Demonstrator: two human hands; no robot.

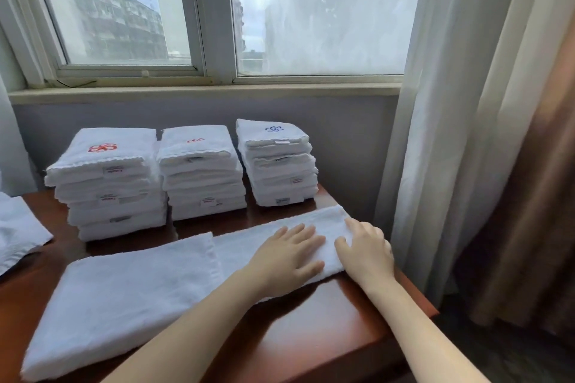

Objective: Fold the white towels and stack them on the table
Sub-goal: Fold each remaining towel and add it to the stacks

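Now, towel: we have a long white towel [140, 298] laid out in a strip across the desk [311, 329], running from the near left corner up toward the far right edge, with one layer already lapped over the left part.
Handling: we judge it soft, light and limp; it will sag and crease if lifted by one point, so we would take it by the short right end, at both corners, and carry that end over.
Left hand: our left hand [291, 258] lies flat on the right portion of the towel, fingers spread and open, pressing down, gripping nothing.
Right hand: our right hand [364, 249] sits just beside it at the towel's right end, fingers curved over the edge; we cannot tell whether it has pinched the cloth or only rests on it.
Relation: both hands are touching the towel, close together at its right end, while the left half lies untouched.
Stacks: three piles of folded towels [202, 174] stand behind it, near the window wall, side by side.
Other cloth: another white cloth [18, 230] lies at the left edge of the desk, apart from our strip.
Surroundings: a curtain [435, 134] hangs just beyond the desk on the right.
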